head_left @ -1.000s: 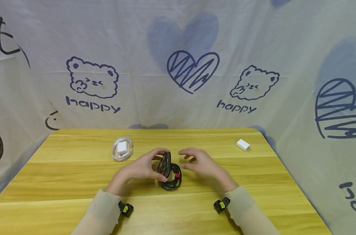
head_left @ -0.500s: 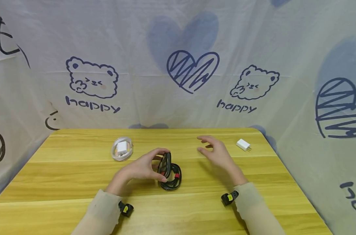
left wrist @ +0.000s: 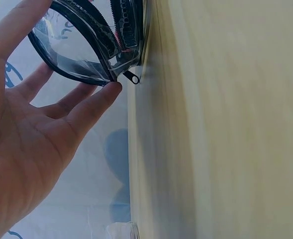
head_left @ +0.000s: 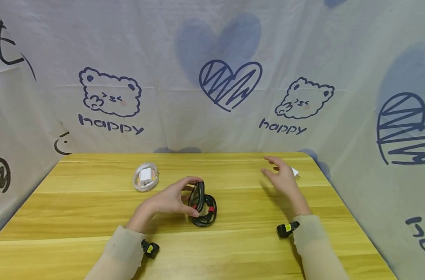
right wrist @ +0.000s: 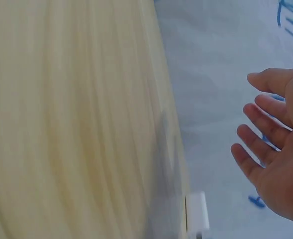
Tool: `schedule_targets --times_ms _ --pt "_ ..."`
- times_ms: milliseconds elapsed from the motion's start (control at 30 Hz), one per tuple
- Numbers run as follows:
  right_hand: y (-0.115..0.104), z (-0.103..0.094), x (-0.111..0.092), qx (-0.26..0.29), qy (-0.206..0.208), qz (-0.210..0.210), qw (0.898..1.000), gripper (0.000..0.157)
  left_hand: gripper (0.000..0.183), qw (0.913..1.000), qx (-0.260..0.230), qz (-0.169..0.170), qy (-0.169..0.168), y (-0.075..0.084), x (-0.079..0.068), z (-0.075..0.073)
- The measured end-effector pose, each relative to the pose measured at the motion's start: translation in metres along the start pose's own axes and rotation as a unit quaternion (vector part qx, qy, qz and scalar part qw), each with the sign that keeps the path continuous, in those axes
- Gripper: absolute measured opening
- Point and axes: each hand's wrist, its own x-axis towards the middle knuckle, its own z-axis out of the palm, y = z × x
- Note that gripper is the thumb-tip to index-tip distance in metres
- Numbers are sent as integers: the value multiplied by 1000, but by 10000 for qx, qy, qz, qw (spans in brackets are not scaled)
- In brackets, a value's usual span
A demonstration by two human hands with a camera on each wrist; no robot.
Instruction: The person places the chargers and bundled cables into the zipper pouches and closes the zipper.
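My left hand (head_left: 170,198) holds a small clear pouch with black trim (left wrist: 79,47) by its edges, between thumb and fingers. Its toothed zipper is parted, and a black pull hangs at one end. Just right of the hand, a coiled black cable (head_left: 209,221) with a red band shows in the head view; whether it lies inside the pouch or against it, I cannot tell. My right hand (head_left: 283,178) hovers over the back right with loosely bent fingers and nothing in them. Partly hidden behind it lies a white plug adapter (right wrist: 198,212), apart from the fingers.
On the back left of the wooden table (head_left: 93,217) sits a coiled white cable (head_left: 137,186) with a white charger block (head_left: 145,176) on it. A printed cloth (head_left: 177,116) hangs behind the table's far edge.
My right hand has moved away from the pouch, to the right and back, close to the white plug adapter, which it now partly covers. The left hand has stayed still on the pouch.
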Motion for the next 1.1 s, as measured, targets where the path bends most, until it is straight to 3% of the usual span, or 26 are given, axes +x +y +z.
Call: schedule_targets --times_ms 300,633,800,1100 --pt "29 -29 -3 -231 -57 454 9987 53 95 9998 191 -24 -7 -1 -1 -1" --pt "56 -47 -10 -117 -877 999 9910 63 92 9998 173 6 -25 -2 0 0" --pt "64 -48 -10 -449 -1077 928 9888 61 92 9999 112 -34 -28 -1 0 0" --pt "58 -47 -11 -842 -901 794 9892 50 94 9999 70 -119 -56 -1 1 0"
